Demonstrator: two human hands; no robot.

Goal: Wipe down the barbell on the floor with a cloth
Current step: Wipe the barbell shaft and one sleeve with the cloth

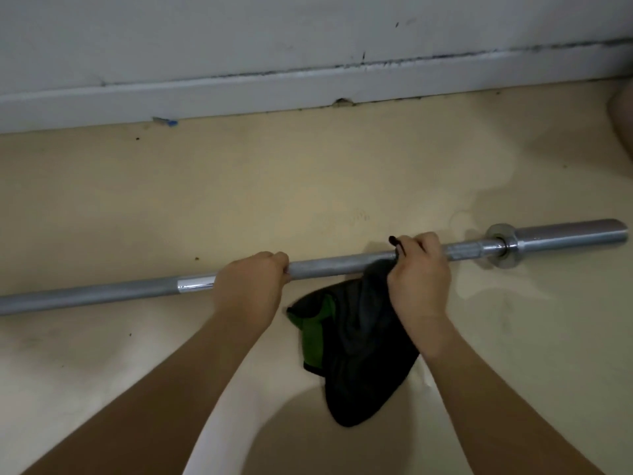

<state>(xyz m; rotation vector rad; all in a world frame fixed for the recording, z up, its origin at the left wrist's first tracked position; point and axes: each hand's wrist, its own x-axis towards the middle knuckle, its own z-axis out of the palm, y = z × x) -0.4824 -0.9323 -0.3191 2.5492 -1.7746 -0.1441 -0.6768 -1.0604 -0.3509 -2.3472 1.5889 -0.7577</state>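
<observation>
A long grey steel barbell [339, 262] lies across the pale floor, running from the left edge to its thick sleeve [568, 235] at the right. My left hand [250, 286] grips the bar near its middle. My right hand [419, 269] holds a black cloth with a green patch [356, 347] wrapped against the bar, further right, a short way from the collar. Most of the cloth hangs down from the bar onto the floor between my forearms.
A grey wall with a scuffed skirting board [308, 94] runs close behind the bar. A small blue scrap [166, 121] lies at the skirting's foot. Bare cream floor [239, 186] lies between bar and wall. A pale rounded object shows at the right edge [623, 114].
</observation>
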